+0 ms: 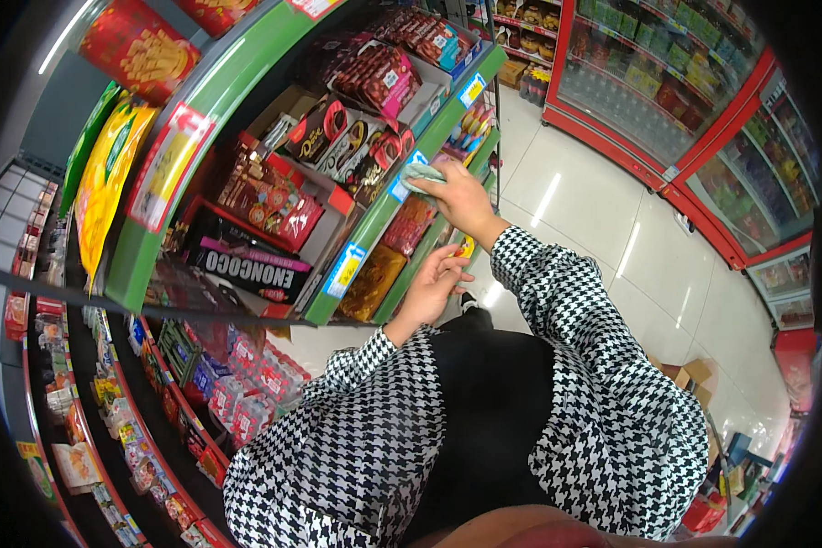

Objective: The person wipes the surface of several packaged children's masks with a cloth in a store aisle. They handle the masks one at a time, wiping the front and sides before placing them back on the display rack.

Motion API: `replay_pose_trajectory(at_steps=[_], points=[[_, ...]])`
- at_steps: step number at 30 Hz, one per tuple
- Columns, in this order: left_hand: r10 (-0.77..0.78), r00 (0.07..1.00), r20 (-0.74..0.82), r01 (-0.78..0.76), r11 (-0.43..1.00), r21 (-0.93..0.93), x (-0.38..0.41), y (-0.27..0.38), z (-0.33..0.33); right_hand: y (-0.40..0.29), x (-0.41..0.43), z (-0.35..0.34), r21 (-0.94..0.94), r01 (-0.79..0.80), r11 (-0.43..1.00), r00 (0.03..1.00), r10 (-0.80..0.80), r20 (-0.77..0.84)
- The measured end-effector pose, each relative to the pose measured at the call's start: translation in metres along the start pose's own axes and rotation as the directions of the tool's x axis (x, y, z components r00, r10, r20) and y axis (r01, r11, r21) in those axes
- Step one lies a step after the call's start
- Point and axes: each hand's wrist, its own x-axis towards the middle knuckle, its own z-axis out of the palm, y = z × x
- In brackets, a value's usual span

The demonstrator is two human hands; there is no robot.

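My right hand [462, 197] holds a folded pale green cloth [422, 175] against the green front edge [382, 214] of a store shelf, over a blue and yellow price tag [405, 179]. Lower down, my left hand [433, 282] hangs beside the lower shelf edge with its fingers apart and slightly curled, holding nothing. Boxes of Dove chocolate [320, 133], red candy bags [270, 198] and a black and pink box [250, 268] lie on the shelf behind that edge. Another price tag [346, 268] is fixed nearer to me.
Red-framed glass-door coolers [630, 147] stand across the tiled floor [562, 178]. Plastic-wrapped drink packs [260, 377] are stacked at lower left, near long snack shelves [127, 411]. An upper shelf edge [178, 147] juts out at left. An open cardboard box [693, 375] sits at right.
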Motion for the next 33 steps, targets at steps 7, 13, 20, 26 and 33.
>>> replay_pose_trajectory(at_steps=[7,13,20,26,33], points=[[-0.050,0.993,0.108,0.039,0.994,0.101,0.061,0.030,0.021,0.085,0.033,-0.020,-0.091,-0.048,0.995,0.993,0.038,-0.111],[-0.001,0.988,0.157,-0.031,0.979,0.202,0.081,0.019,-0.011,0.154,0.062,-0.039,-0.161,-0.105,0.981,0.975,0.070,-0.210],[0.053,0.995,-0.089,-0.033,0.978,0.205,0.074,0.019,0.012,0.239,0.090,-0.063,-0.162,-0.253,0.954,0.934,0.198,-0.297],[0.113,0.965,-0.238,-0.077,0.985,0.154,0.057,-0.005,0.044,0.289,0.110,-0.082,-0.199,-0.311,0.929,0.941,0.271,-0.204],[0.103,0.935,-0.339,-0.050,0.986,0.160,0.049,-0.029,0.117,0.350,0.100,-0.068,0.069,-0.372,0.926,0.901,0.378,-0.214]])
